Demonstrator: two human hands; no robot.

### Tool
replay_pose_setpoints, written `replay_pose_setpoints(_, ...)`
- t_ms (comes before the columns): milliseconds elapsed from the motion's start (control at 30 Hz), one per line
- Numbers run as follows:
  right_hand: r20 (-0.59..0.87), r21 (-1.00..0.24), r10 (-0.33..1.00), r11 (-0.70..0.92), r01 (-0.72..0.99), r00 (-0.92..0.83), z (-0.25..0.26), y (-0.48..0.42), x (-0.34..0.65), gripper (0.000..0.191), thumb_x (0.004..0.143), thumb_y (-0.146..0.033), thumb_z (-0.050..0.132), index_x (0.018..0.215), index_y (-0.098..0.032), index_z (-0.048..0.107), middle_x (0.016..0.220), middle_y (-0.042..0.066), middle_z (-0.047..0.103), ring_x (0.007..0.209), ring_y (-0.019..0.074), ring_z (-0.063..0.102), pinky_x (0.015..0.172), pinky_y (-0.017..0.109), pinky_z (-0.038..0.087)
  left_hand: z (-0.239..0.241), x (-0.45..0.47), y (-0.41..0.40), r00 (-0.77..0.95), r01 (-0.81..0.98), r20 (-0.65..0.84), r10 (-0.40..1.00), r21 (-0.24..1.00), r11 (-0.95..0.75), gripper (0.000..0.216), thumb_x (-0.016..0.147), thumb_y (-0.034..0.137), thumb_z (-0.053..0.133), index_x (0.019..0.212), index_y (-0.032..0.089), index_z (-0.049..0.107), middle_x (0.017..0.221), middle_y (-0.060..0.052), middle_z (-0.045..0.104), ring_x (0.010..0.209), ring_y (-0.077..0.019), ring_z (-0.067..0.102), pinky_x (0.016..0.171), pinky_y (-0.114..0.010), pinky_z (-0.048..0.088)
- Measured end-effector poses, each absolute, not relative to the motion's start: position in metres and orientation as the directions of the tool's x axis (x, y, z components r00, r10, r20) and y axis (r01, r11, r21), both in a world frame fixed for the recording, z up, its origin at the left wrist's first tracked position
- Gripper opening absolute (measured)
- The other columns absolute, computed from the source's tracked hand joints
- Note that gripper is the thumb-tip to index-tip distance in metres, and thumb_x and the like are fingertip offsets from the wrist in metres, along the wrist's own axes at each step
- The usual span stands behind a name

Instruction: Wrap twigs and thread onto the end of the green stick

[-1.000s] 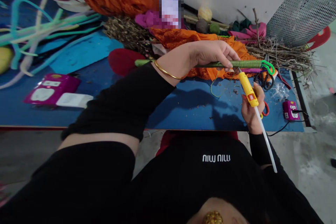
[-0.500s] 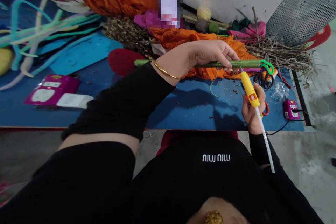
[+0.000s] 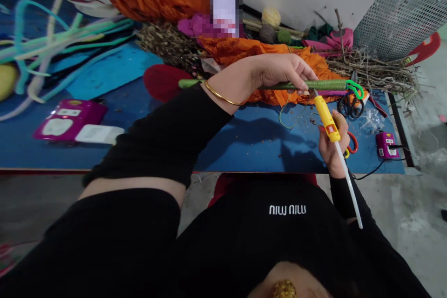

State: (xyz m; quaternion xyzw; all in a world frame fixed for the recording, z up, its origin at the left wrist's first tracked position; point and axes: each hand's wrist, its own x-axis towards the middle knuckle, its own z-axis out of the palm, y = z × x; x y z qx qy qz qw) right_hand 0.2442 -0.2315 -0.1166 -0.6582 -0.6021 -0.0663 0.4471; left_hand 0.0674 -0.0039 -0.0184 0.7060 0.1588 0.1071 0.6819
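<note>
My left hand is closed round a long green-wrapped stick, held level above the blue table. A bright green loop sits at the stick's right end. In my right hand is a yellow glue gun with a white glue stick trailing out of its back. The gun's nozzle touches the underside of the green stick just right of my left fingers.
Orange cloth, dry twigs, yarn balls and scissors lie at the table's back. A pink box is at left, a small pink plugged-in device at right. Coloured strips fill the far left.
The glue gun has shifted slightly left and up along the stick, its nozzle now closer to my left fingers. My left hand and the stick have stayed put.
</note>
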Motion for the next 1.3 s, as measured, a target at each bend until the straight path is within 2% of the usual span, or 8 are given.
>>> replay_pose_setpoints(100,0.618,-0.493,0.739,0.096,0.865,0.27,-0.117,-0.232,0.245,0.054,0.099,-0.048,0.058,0.147,-0.026,0.054,0.132,0.016,0.073,0.123,0.0343,0.074,0.104,0.051,0.063,-0.019,0.067,-0.003,0.927,0.1,-0.092,0.364,0.995,-0.002,0.034,0.068,0.016,0.087,0.102,0.013,0.084,0.087,-0.01,0.077,0.087,-0.0261,0.074,0.087,-0.042,0.055)
replay_pose_setpoints(267,0.598,-0.539,0.748,0.111,0.835,0.287,-0.113,-0.233,0.243,0.054,0.098,-0.048,0.06,0.147,-0.027,0.054,0.133,0.015,0.073,0.121,0.034,0.075,0.105,0.052,0.062,-0.019,0.067,-0.004,0.924,0.117,-0.11,0.365,0.993,0.005,0.043,0.068,0.018,0.087,0.111,0.013,0.084,0.093,-0.011,0.078,0.096,-0.0295,0.075,0.091,-0.043,0.055)
replay_pose_setpoints(500,0.6,-0.547,0.734,0.084,0.833,0.32,-0.108,-0.236,0.242,0.05,0.097,-0.048,0.062,0.141,-0.025,0.057,0.127,0.016,0.075,0.112,0.033,0.077,0.104,0.052,0.062,-0.02,0.067,-0.003,0.931,0.077,-0.058,0.359,0.996,-0.037,0.044,0.067,0.022,0.09,0.109,0.012,0.083,0.085,-0.01,0.077,0.088,-0.0265,0.074,0.088,-0.042,0.056)
replay_pose_setpoints(733,0.661,-0.496,0.7,0.137,0.858,0.27,-0.114,-0.236,0.248,0.052,0.097,-0.046,0.065,0.143,-0.024,0.056,0.124,0.013,0.075,0.109,0.0297,0.078,0.101,0.047,0.063,-0.015,0.067,-0.005,0.929,0.112,-0.046,0.367,0.981,-0.161,0.037,0.07,0.03,0.088,0.104,0.015,0.084,0.088,-0.011,0.078,0.085,-0.0263,0.075,0.081,-0.041,0.058)
replay_pose_setpoints(900,0.716,-0.446,0.658,0.174,0.878,0.233,-0.113,-0.239,0.248,0.051,0.098,-0.042,0.068,0.144,-0.025,0.056,0.126,0.013,0.075,0.108,0.0285,0.078,0.094,0.043,0.065,-0.014,0.066,-0.005,0.946,0.066,0.024,0.323,0.962,-0.265,0.035,0.074,0.034,0.084,0.104,0.016,0.085,0.092,-0.01,0.08,0.081,-0.023,0.074,0.077,-0.038,0.059)
replay_pose_setpoints(1000,0.733,-0.446,0.64,0.196,0.873,0.23,-0.112,-0.239,0.246,0.049,0.098,-0.04,0.067,0.144,-0.024,0.056,0.124,0.013,0.075,0.106,0.0282,0.079,0.087,0.041,0.066,-0.013,0.066,-0.007,0.934,0.069,0.056,0.354,0.941,-0.331,0.033,0.075,0.035,0.084,0.103,0.017,0.084,0.089,-0.009,0.079,0.081,-0.023,0.074,0.078,-0.04,0.059)
replay_pose_setpoints(1133,0.72,-0.478,0.646,0.196,0.856,0.254,-0.114,-0.234,0.246,0.048,0.098,-0.043,0.066,0.141,-0.023,0.057,0.126,0.014,0.075,0.105,0.0286,0.079,0.088,0.042,0.066,-0.013,0.066,-0.009,0.934,0.08,0.033,0.355,0.95,-0.301,0.032,0.075,0.034,0.084,0.102,0.017,0.085,0.092,-0.012,0.08,0.081,-0.0247,0.075,0.079,-0.043,0.06)
replay_pose_setpoints(1300,0.708,-0.5,0.662,0.222,0.837,0.247,-0.119,-0.238,0.25,0.048,0.097,-0.045,0.067,0.139,-0.025,0.058,0.124,0.014,0.075,0.107,0.029,0.078,0.091,0.044,0.065,-0.016,0.067,-0.004,0.931,0.071,0.028,0.363,0.963,-0.259,0.035,0.071,0.034,0.087,0.101,0.017,0.085,0.083,-0.01,0.078,0.077,-0.0251,0.074,0.078,-0.044,0.06)
